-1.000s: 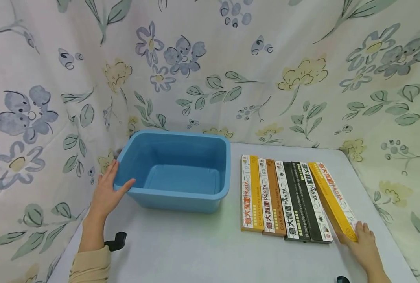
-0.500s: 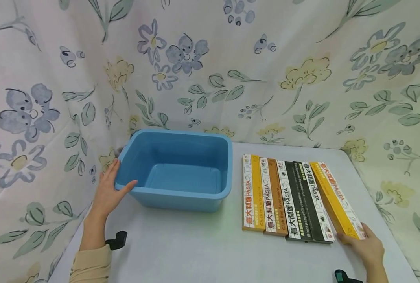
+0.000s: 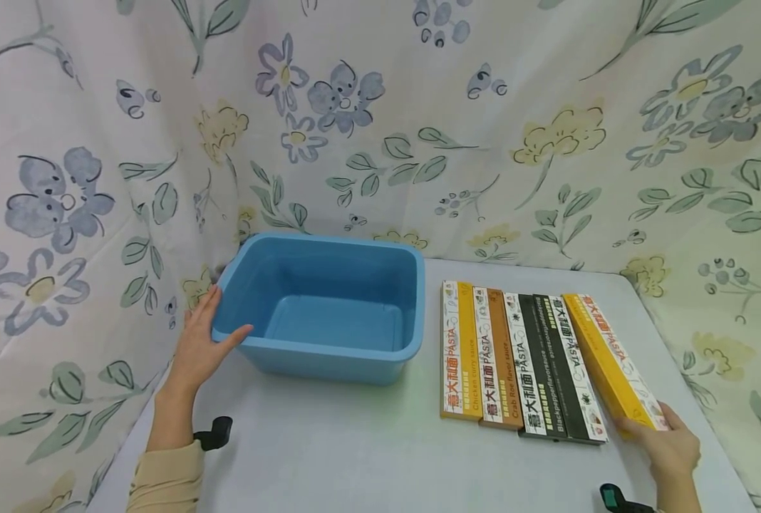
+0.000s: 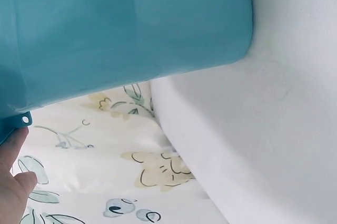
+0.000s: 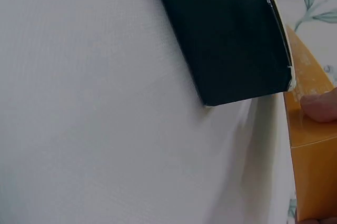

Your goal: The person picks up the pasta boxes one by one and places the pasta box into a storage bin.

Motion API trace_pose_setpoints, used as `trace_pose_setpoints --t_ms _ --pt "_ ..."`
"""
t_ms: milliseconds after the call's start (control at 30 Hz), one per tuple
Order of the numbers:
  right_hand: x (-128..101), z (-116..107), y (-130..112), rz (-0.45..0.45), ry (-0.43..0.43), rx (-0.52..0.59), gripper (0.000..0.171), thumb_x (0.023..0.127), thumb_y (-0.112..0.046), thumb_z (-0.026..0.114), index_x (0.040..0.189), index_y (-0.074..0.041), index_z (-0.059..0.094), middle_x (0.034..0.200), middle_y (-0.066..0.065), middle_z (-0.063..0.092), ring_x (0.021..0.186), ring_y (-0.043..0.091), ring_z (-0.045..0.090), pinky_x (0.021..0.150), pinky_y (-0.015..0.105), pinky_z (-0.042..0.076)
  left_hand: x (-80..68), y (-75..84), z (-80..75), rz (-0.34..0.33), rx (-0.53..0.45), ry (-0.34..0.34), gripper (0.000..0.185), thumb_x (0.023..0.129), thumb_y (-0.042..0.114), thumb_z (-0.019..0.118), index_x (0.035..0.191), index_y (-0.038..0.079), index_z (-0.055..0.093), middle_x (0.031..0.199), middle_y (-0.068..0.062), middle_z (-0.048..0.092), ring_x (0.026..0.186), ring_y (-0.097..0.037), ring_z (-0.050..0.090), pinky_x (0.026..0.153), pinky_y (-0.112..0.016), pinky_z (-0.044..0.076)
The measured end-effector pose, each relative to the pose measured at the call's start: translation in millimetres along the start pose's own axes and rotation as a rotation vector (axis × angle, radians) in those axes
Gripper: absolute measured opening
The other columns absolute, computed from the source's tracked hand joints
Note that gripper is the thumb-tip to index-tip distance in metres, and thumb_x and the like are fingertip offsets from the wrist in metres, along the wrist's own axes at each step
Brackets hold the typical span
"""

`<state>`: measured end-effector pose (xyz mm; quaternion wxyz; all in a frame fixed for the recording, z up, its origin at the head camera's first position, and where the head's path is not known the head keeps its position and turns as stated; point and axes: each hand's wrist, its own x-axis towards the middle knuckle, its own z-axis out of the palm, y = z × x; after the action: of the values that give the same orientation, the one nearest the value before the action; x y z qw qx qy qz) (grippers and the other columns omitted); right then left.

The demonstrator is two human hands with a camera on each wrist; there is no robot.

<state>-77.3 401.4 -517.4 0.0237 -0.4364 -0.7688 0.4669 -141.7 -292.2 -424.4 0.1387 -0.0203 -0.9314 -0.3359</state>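
Right hand (image 3: pixel 669 450) fingers grip the near end of the yellow pasta box (image 3: pixel 611 361) at lower right; its long axis points up-frame. Left hand (image 3: pixel 202 345) rests open on the blue tub (image 3: pixel 319 356).

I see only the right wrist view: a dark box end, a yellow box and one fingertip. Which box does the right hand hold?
Observer: The right hand grips the near end of the rightmost yellow pasta box, tilted against the black box.
Operator: What does the left hand do?
Observer: The left hand rests on the blue tub, thumb on its front wall.
Operator: Is the tub filled?
Observer: Nothing shows inside it.
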Motion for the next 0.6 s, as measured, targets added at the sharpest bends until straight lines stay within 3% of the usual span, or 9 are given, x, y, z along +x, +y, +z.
trace_pose_setpoints --t_ms 167,333,467,600 --pt "-4 1 -11 -0.01 0.045 0.04 0.097 0.076 -0.014 0.078 0.154 -0.006 0.021 0.157 0.023 0.019 0.13 0.039 0.028 0.115 0.04 0.025 0.3 0.1 -0.2 0.001 -0.004 -0.001 0.091 0.087 0.041 0.069 0.152 -0.003 0.024 0.157 -0.025 0.02 0.142 -0.048 0.015 0.115 -0.059 0.001" --pt "-9 -1 -25 -0.026 0.067 0.058 0.094 0.078 -0.016 0.079 0.154 -0.01 0.025 0.158 0.017 0.023 0.122 0.026 0.038 0.112 0.031 0.031 -0.8 -0.4 -0.2 -0.009 -0.013 -0.001 0.09 0.087 0.041 0.069 0.152 -0.002 0.023 0.158 -0.023 0.019 0.143 -0.048 0.014 0.115 -0.058 0.001" --pt "-13 -2 -34 -0.031 0.065 0.068 0.094 0.078 -0.022 0.081 0.154 -0.011 0.027 0.157 0.016 0.024 0.119 0.024 0.039 0.111 0.031 0.033 -1.7 0.1 0.1 -0.019 -0.025 -0.002 0.09 0.087 0.04 0.069 0.153 0.0 0.023 0.158 -0.023 0.019 0.143 -0.047 0.013 0.115 -0.059 0.001" --pt "-15 -3 -41 -0.033 0.074 0.109 0.096 0.074 -0.02 0.084 0.154 -0.014 0.03 0.15 0.005 0.034 0.116 0.015 0.041 0.107 0.024 0.035 -1.0 0.5 0.3 -0.022 -0.028 0.002 0.089 0.087 0.04 0.069 0.153 0.001 0.023 0.158 -0.022 0.019 0.143 -0.047 0.013 0.115 -0.059 0.001"
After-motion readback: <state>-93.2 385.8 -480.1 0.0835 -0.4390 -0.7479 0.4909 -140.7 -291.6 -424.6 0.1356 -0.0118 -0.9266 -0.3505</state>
